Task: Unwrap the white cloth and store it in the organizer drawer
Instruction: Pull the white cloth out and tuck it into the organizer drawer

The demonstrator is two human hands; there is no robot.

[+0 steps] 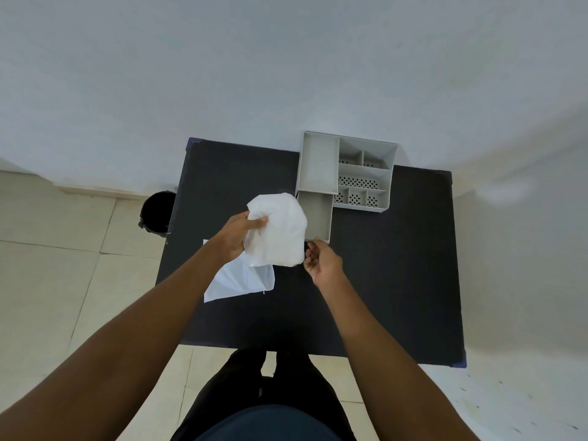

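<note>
White cloth (278, 232) held above black table (381, 265), beside open organizer drawer (318, 214).

The cloth is gripped bunched by the left hand (237, 238), fingers closed on its upper edge. The right hand (323, 262) is held just right of it, fingers loosely curled, nothing grasped. A clear plastic wrapper (241, 280) lies flat below.
</note>
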